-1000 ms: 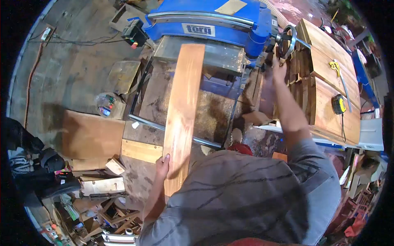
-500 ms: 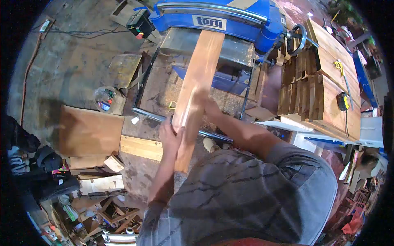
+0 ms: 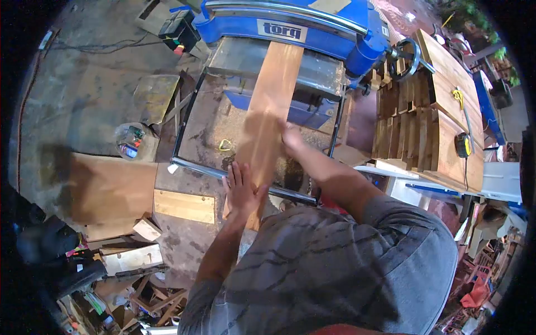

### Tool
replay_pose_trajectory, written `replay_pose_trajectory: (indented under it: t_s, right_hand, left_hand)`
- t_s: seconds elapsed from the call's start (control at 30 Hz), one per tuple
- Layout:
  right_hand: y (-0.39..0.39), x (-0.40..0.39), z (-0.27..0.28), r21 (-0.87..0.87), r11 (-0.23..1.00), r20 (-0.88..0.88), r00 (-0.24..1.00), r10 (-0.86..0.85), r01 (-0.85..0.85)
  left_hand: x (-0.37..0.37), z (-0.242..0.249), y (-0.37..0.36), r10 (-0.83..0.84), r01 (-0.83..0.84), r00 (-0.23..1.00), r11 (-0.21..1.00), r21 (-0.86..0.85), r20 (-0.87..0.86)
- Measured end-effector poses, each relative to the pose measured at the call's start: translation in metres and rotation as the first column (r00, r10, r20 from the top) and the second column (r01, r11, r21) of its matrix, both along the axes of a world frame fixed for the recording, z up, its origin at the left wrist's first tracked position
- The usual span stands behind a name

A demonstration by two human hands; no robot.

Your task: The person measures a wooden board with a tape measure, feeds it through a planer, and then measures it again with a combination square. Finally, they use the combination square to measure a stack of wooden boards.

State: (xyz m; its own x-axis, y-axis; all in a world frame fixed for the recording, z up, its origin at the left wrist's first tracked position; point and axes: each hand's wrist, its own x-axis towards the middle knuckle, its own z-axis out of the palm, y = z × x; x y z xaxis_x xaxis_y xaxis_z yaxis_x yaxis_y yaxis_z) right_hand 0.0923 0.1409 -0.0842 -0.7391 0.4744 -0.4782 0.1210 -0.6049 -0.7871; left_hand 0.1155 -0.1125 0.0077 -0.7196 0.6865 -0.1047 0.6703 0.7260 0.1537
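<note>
A long wooden board (image 3: 273, 78) runs from beneath the blue planer (image 3: 234, 25), marked "torq", back toward my body. My left hand (image 3: 243, 190) lies on the board's near left part with its fingers stretched out and spread. At the right edge, farther up, my right hand (image 3: 291, 138) grips the board; its fingers are partly hidden by the wood. The board's far end is out of sight inside the machine. Under the board, the machine's metal roller frame (image 3: 192, 166) crosses in front of me.
On the right, stacked boards (image 3: 405, 123) carry a yellow tape measure (image 3: 463, 145). A handwheel (image 3: 410, 58) juts from the planer's right side. Floor items at left include a plywood sheet (image 3: 111, 184), a short plank (image 3: 184, 206) and a container of small items (image 3: 134, 140). Wood scraps (image 3: 162, 301) lie lower left.
My left hand has gone from curling around the board's left edge to lying spread on its top. The board looks flatter and less tilted. My right hand stays at the right edge.
</note>
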Motion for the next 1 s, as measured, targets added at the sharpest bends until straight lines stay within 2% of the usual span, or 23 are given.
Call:
replay_pose_trajectory:
  t_s: [0.07,0.13,0.2,0.23,0.27,0.3,0.33,0.4,0.43,0.47,0.5,0.53,0.6,0.63,0.73,0.77,0.83,0.9,1.0]
  right_hand:
    - [0.020,-0.001,-0.010,-0.038,0.998,0.047,0.997,0.054,-0.052]
    - [0.035,0.008,0.007,-0.077,0.992,0.090,0.990,0.108,-0.101]
    - [0.049,0.014,0.069,0.047,0.964,0.279,0.930,0.240,-0.262]
    - [0.056,0.023,0.069,0.051,0.965,0.276,0.932,0.233,-0.256]
    - [0.063,0.037,0.066,0.429,0.814,0.370,0.898,0.238,-0.392]
    - [0.071,0.055,0.063,0.709,0.507,0.460,0.866,0.196,-0.491]
    - [0.077,0.071,0.059,0.836,0.101,0.528,0.842,0.114,-0.539]
    - [0.079,0.105,0.048,0.909,-0.017,0.403,0.869,0.287,-0.416]
    - [0.071,0.112,0.058,0.909,-0.016,0.403,0.871,0.280,-0.415]
    - [0.066,0.119,0.071,0.786,-0.107,0.601,0.713,0.362,-0.608]
    - [0.063,0.122,0.079,0.620,-0.214,0.757,0.503,0.417,-0.755]
    - [0.063,0.122,0.077,0.620,-0.211,0.757,0.505,0.415,-0.755]
    - [0.062,0.126,0.069,0.775,-0.099,0.609,0.697,0.378,-0.624]
    - [0.063,0.129,0.069,0.764,-0.151,0.633,0.683,0.366,-0.627]
    - [0.063,0.127,0.064,0.795,-0.163,0.599,0.716,0.359,-0.584]
    - [0.065,0.128,0.065,0.842,-0.144,0.533,0.756,0.380,-0.521]
    - [0.058,0.133,0.062,0.819,-0.142,0.566,0.741,0.363,-0.556]
    - [0.064,0.128,0.061,0.803,-0.162,0.591,0.735,0.332,-0.573]
    - [0.062,0.128,0.061,0.804,-0.144,0.587,0.733,0.344,-0.576]
  left_hand:
    - [-0.003,-0.005,0.002,-0.014,0.015,1.000,0.999,0.038,-0.026]
    - [-0.003,-0.005,0.005,-0.027,0.031,0.998,0.997,0.077,-0.052]
    - [-0.007,0.001,0.013,-0.022,0.030,0.996,0.995,0.098,-0.085]
    - [-0.009,0.003,0.016,-0.027,0.036,0.996,0.994,0.102,-0.088]
    - [-0.010,0.004,0.018,-0.025,0.035,0.995,0.995,0.089,-0.101]
    - [-0.011,0.005,0.021,-0.025,0.034,0.993,0.996,0.077,-0.113]
    - [-0.013,0.006,0.025,-0.035,0.045,0.993,0.996,0.082,-0.115]
    - [-0.015,0.006,0.030,-0.018,0.022,0.996,0.999,0.041,-0.091]
    - [-0.016,0.006,0.033,-0.025,0.029,0.995,0.999,0.044,-0.092]
    - [-0.018,0.006,0.036,-0.021,0.023,0.995,0.999,0.025,-0.095]
    - [-0.019,0.005,0.039,-0.015,0.016,0.995,1.000,0.005,-0.099]
    - [-0.021,0.003,0.041,-0.019,0.020,0.995,1.000,0.006,-0.099]
    - [-0.022,0.002,0.043,-0.029,0.034,0.994,0.998,0.047,-0.108]
    - [-0.021,0.001,0.043,-0.036,0.041,0.994,0.998,0.042,-0.102]
    - [-0.034,-0.001,0.056,-0.028,0.038,0.992,0.997,0.070,-0.126]
    - [-0.037,-0.003,0.060,-0.032,0.040,0.991,0.998,0.054,-0.128]
    - [-0.030,0.002,0.056,-0.040,0.043,0.993,0.999,0.020,-0.112]
    - [-0.036,0.008,0.065,-0.054,0.058,0.997,0.996,0.067,-0.061]
    - [-0.039,0.000,0.071,-0.052,0.058,0.993,0.997,0.059,-0.108]
